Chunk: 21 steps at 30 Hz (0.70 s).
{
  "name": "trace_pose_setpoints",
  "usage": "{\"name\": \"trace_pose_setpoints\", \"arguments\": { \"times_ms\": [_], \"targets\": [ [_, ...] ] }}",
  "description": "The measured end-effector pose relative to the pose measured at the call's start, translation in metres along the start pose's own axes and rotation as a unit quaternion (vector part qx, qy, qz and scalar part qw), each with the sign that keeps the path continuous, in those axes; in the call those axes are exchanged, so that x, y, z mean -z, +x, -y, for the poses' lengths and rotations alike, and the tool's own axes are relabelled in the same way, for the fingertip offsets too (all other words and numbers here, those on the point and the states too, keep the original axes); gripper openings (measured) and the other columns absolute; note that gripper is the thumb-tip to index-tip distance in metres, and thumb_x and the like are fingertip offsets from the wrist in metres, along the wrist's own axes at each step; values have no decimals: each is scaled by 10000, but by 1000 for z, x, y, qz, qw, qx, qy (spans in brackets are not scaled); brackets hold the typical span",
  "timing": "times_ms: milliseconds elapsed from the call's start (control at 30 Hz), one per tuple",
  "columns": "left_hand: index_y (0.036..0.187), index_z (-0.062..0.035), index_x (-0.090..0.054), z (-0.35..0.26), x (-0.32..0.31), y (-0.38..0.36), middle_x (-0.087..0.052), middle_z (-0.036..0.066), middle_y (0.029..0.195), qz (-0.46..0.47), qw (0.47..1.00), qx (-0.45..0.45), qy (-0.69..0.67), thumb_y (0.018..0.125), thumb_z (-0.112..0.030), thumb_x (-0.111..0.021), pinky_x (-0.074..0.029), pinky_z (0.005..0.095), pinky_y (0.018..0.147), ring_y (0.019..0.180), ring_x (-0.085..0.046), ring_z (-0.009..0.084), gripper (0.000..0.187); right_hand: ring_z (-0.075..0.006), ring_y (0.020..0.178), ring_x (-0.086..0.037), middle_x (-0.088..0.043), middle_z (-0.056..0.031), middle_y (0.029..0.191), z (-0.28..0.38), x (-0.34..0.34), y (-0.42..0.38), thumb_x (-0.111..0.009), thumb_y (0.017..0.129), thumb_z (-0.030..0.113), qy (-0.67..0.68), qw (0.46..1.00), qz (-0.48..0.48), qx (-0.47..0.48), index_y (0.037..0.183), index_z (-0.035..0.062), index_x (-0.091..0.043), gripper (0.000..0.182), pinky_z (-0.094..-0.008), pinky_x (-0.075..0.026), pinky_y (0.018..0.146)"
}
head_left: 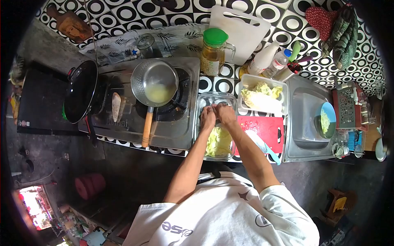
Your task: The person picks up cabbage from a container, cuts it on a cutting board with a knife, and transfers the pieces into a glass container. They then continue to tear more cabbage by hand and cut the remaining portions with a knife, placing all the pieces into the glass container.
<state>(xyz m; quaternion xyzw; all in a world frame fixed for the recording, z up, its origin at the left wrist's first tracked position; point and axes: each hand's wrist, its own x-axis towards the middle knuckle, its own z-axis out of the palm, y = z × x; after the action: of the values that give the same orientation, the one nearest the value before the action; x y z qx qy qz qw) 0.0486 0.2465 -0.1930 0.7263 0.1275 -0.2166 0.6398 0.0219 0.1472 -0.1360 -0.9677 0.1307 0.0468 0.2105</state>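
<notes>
Side by side, my left hand (208,117) and my right hand (224,113) reach into a rectangular clear glass dish (216,94). Both have curled fingers close together over the dish's far half; what they hold, if anything, is hidden. Pale green chopped leaves (218,141), perhaps cabbage or lettuce, fill the near half between my forearms. Right of the dish lies a red cutting board (269,127) with a knife (262,146) on it, its light-blue handle over the counter edge. Behind the board, a clear plastic tub (262,78) holds more leaves (263,89).
To the left, a saucepan (154,78) with yellowish liquid sits on the gas stove (123,82), near a black frying pan (80,92). A green-lidded pitcher (213,53) stands behind the dish. The sink (305,102) at right holds a blue bowl (329,110) containing shredded greens.
</notes>
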Motion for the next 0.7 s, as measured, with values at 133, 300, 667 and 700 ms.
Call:
{"name": "trace_pose_setpoints", "arguments": {
  "times_ms": [133,300,667,700],
  "targets": [
    [938,-7,-553,-15,0,-1,-605,183,916,-10,1000,14,0,822,-163,-444,-442,355,770,884,-577,316,222,-355,797,-597,-606,-213,856,-11,-9,2,-461,839,280,0,997,-38,61,852,20,-572,283,-417,-482,692],
    [807,8,-542,-58,-3,-25,-616,186,787,-61,942,-184,274,790,-94,-475,-477,371,675,742,-601,326,123,-339,798,-609,-617,-200,826,12,16,-5,-412,868,269,-2,1000,6,-23,814,13,-590,317,-406,-495,687],
    [1101,-44,-349,-71,3,-19,-607,220,832,54,845,-145,513,891,-277,-363,-459,487,711,793,-588,400,313,-317,650,-614,-608,-178,703,-1,-6,1,-460,796,258,-41,998,-44,3,708,66,-592,249,-408,-498,571],
    [1097,-41,-353,-69,3,-18,-609,220,825,36,853,-163,494,890,-276,-367,-461,490,705,784,-594,393,313,-316,654,-614,-608,-170,714,-2,-6,1,-457,797,244,-41,996,-76,18,716,63,-589,238,-413,-497,567]
  ]
}}
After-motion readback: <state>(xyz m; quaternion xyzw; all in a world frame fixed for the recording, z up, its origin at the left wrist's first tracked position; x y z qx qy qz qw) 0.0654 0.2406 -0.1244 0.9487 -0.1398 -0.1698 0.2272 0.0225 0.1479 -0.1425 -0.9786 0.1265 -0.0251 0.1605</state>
